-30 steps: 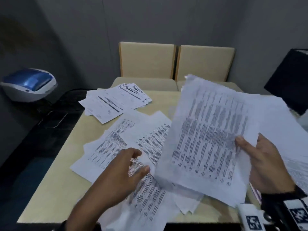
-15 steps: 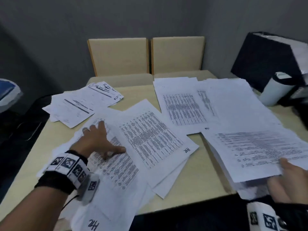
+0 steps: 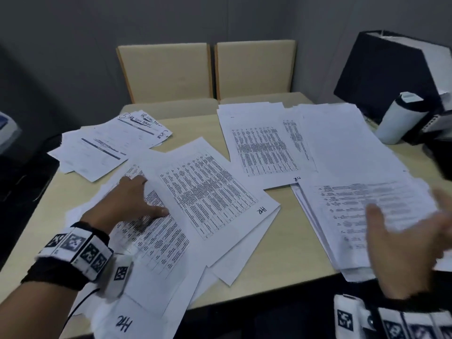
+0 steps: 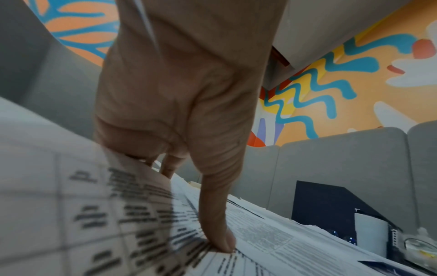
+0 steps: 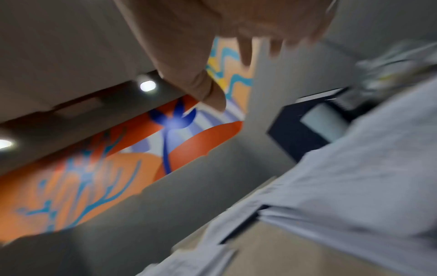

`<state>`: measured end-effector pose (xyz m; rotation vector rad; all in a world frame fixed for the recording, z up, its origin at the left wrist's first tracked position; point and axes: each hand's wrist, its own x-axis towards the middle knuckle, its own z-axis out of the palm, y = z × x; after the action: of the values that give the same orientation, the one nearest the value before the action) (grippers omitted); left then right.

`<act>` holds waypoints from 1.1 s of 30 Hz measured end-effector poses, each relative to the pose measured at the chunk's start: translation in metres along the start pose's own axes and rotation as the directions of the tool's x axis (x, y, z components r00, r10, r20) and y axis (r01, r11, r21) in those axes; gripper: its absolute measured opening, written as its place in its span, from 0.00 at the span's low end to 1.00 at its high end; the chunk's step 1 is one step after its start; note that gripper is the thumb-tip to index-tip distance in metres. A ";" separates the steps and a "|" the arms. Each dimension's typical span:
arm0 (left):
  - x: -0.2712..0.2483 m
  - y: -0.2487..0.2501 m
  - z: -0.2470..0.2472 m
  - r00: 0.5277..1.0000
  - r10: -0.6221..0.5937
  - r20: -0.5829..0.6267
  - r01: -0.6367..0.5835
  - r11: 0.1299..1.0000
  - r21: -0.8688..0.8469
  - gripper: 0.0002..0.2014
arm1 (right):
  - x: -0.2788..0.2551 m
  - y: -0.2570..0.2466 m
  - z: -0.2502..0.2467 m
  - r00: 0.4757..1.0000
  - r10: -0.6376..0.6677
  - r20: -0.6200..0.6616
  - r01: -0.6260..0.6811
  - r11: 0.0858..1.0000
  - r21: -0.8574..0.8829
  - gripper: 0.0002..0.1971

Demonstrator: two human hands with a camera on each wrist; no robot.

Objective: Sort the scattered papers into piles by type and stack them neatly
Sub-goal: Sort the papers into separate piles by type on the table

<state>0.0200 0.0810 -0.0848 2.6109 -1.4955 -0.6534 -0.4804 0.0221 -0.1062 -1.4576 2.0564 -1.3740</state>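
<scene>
Printed papers lie scattered over the beige table [image 3: 269, 265]. My left hand [image 3: 146, 196] rests flat, fingers spread, on the table-printed sheets [image 3: 208, 187] at the left middle. In the left wrist view, the left hand [image 4: 194, 201] has its thumb pressing on the print. My right hand [image 3: 406, 216] hovers open and blurred over the thick right pile [image 3: 354, 199], holding nothing. In the right wrist view, the right hand [image 5: 236, 80] has its fingers spread above that pile [image 5: 354, 186]. A pile of forms with handwriting [image 3: 110, 145] sits at the far left. More table sheets [image 3: 264, 148] lie at the back.
A white tumbler [image 3: 401, 118] and a black box [image 3: 391, 74] stand at the right back corner. Two beige chairs [image 3: 166, 72] face the far edge. A printer [image 3: 7, 130] sits off the table to the left. Some sheets overhang the near edge.
My right hand has let go of the right pile's near edge and lifted, open, above it. My left hand stays pressed on the table sheets, and the view has shifted a little.
</scene>
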 end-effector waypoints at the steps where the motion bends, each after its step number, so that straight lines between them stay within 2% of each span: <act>1: -0.005 0.001 -0.001 1.000 -0.001 -0.014 0.001 1.000 -0.031 0.55 | -0.023 -0.045 0.008 0.990 -0.102 0.094 0.101 0.995 0.012 0.37; 2: -0.008 0.001 -0.002 0.999 -0.006 -0.037 0.003 0.998 -0.068 0.51 | -0.043 -0.082 0.010 0.926 -0.231 0.299 0.229 0.972 0.045 0.32; 3: -0.013 0.002 -0.005 0.998 -0.011 -0.056 0.006 0.995 -0.099 0.48 | -0.056 -0.107 0.016 0.825 -0.293 0.483 0.283 0.954 0.094 0.29; 4: -0.018 0.001 -0.007 0.997 -0.009 -0.071 -0.001 0.991 -0.133 0.44 | -0.066 -0.121 0.028 0.706 -0.284 0.649 0.287 0.952 0.104 0.29; 5: -0.025 0.000 -0.009 0.997 -0.002 -0.083 -0.012 0.985 -0.171 0.39 | -0.067 -0.127 0.041 0.554 -0.226 0.801 0.260 0.961 0.091 0.31; 6: -0.031 -0.006 -0.009 0.994 0.015 -0.108 -0.038 0.975 -0.219 0.31 | -0.070 -0.135 0.054 0.426 -0.186 0.885 0.283 0.957 0.065 0.33; 7: -0.036 -0.013 -0.009 0.992 0.022 -0.121 -0.057 0.955 -0.290 0.23 | -0.070 -0.143 0.067 0.345 -0.172 0.923 0.352 0.935 0.043 0.36; 8: -0.044 -0.020 -0.009 0.991 0.023 -0.131 -0.071 0.925 -0.374 0.16 | -0.070 -0.151 0.081 0.293 -0.152 0.944 0.425 0.905 0.014 0.39; 10: -0.059 -0.037 -0.006 0.989 0.013 -0.145 -0.088 0.845 -0.527 0.08 | -0.065 -0.163 0.110 0.234 -0.124 0.964 0.559 0.829 -0.028 0.47; 13: -0.081 -0.059 0.006 0.987 0.000 -0.163 -0.113 0.723 -0.682 0.08 | -0.049 -0.179 0.157 0.196 -0.071 0.978 0.670 0.737 -0.081 0.63; 15: -0.092 -0.069 0.016 0.985 -0.028 -0.168 -0.111 0.641 -0.760 0.10 | -0.041 -0.191 0.182 0.158 -0.079 0.984 0.661 0.749 -0.046 0.70; 18: -0.103 -0.077 0.030 0.988 -0.037 -0.152 -0.115 0.490 -0.864 0.13 | -0.037 -0.205 0.205 0.118 -0.087 0.989 0.591 0.807 0.001 0.74; 20: -0.109 -0.078 0.038 0.989 -0.051 -0.138 -0.106 0.399 -0.911 0.13 | -0.038 -0.209 0.216 0.149 -0.097 0.984 0.527 0.850 0.004 0.73; 22: -0.111 -0.077 0.045 0.989 -0.066 -0.132 -0.104 0.322 -0.941 0.13 | -0.041 -0.210 0.225 0.171 -0.113 0.979 0.525 0.851 0.007 0.69; 25: -0.112 -0.075 0.052 0.986 -0.089 -0.142 -0.119 0.228 -0.966 0.13 | -0.046 -0.210 0.232 0.173 -0.167 0.971 0.498 0.865 0.060 0.64; 26: -0.112 -0.074 0.052 0.984 -0.095 -0.151 -0.129 0.206 -0.970 0.13 | -0.044 -0.208 0.236 0.196 -0.191 0.962 0.458 0.885 0.082 0.60; 30: -0.114 -0.056 0.051 0.972 -0.099 -0.214 -0.198 0.149 -0.969 0.16 | -0.031 -0.207 0.244 0.316 -0.329 0.890 0.215 0.938 0.271 0.32; 31: -0.114 -0.050 0.050 0.969 -0.095 -0.226 -0.213 0.137 -0.968 0.17 | -0.031 -0.210 0.242 0.344 -0.354 0.870 0.153 0.935 0.320 0.30; 33: -0.116 -0.036 0.047 0.966 -0.089 -0.244 -0.233 0.119 -0.965 0.18 | -0.031 -0.213 0.239 0.366 -0.365 0.856 0.023 0.923 0.384 0.39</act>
<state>-0.0200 0.2046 -0.0991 1.3771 -0.5792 -0.8471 -0.1816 -0.0895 -0.0656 -1.7561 0.8817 -0.5623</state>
